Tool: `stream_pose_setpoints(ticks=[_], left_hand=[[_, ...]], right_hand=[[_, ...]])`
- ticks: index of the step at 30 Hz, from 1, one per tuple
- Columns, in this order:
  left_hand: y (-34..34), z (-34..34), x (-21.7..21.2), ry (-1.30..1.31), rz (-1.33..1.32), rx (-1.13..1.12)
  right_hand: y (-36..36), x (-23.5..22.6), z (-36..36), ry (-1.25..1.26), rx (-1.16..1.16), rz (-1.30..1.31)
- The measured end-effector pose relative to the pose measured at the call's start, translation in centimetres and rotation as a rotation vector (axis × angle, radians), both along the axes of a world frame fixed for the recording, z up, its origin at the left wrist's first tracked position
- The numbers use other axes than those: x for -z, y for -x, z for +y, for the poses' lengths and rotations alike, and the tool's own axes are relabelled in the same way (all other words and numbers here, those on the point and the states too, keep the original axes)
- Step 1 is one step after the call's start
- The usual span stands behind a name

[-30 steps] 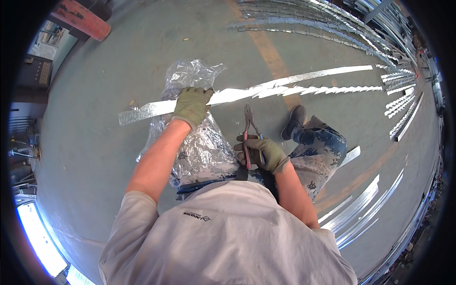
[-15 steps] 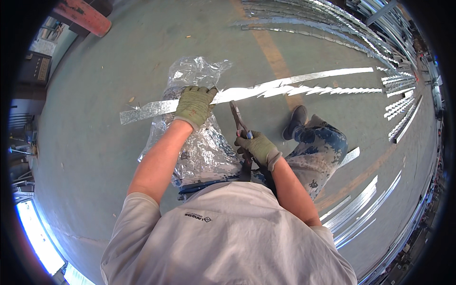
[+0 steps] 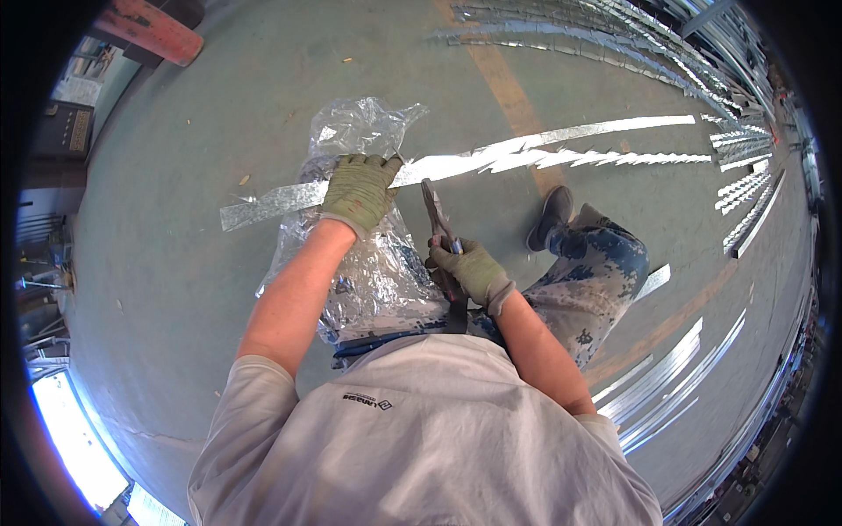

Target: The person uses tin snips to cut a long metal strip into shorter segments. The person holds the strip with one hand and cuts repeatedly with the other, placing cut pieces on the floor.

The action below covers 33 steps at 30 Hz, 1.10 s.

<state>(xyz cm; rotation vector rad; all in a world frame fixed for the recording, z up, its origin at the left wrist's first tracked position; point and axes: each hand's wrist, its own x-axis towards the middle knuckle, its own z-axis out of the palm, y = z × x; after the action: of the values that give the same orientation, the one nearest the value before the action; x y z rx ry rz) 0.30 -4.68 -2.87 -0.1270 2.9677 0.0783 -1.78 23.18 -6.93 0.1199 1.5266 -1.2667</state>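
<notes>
My left hand [image 3: 360, 191], in a green work glove, is closed over a shiny flat metal strip [image 3: 272, 207] that lies across my plastic-covered leg. To the right of the hand the strip splits into a smooth length [image 3: 605, 130] and a length cut into slanted teeth [image 3: 605, 158]. My right hand [image 3: 474, 267], also gloved, grips the handles of metal snips [image 3: 436, 210]. Their jaws point up, just below the strip and apart from it. Clear crinkled plastic [image 3: 364, 272] covers my left thigh and spreads out beyond the strip.
Several toothed strips [image 3: 579, 48] lie on the floor at the far right, with shorter ones [image 3: 741, 188] nearer. More flat strips [image 3: 675, 368] rest behind my bent right leg [image 3: 592, 289]. A red cylinder [image 3: 158, 33] is at the far left, above a dark cabinet [image 3: 63, 131].
The snips have shifted slightly left, and their handles appear closer together. My left hand stays on the strip. The whole view has turned a little.
</notes>
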Motion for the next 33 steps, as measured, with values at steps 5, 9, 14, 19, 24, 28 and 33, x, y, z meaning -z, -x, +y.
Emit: stream_pose_setpoints(ticks=[5, 9, 14, 19, 24, 28, 33], left_hand=[[-0.1, -0.2, 0.3, 0.002, -0.008, 0.003], [-0.2, -0.4, 0.6, -0.004, 0.022, 0.017], [0.1, -0.3, 0.5, -0.010, 0.009, 0.005], [0.1, -0.4, 0.0, -0.055, -0.041, -0.046], [0.0, -0.6, 0.0, -0.100, 0.085, -0.031], [0.1, -0.6, 0.0, -0.101, 0.069, -0.036], [0.9, -0.5, -0.8, -0.158, 0.065, -0.048]], right_hand=[[-0.2, 0.7, -0.5, -0.040, -0.003, 0.010], [-0.4, -0.4, -0.7, 0.072, 0.057, -0.031], [-0.5, 0.5, -0.3, 0.150, 0.101, -0.125], [-0.1, -0.8, 0.2, 0.248, 0.162, -0.266], [0.0, -0.6, 0.3, 0.310, 0.220, -0.368], [1.4, 0.0, 1.3, 0.280, 0.080, -0.291], [3.0, -0.6, 1.6, 0.177, -0.029, -0.215]])
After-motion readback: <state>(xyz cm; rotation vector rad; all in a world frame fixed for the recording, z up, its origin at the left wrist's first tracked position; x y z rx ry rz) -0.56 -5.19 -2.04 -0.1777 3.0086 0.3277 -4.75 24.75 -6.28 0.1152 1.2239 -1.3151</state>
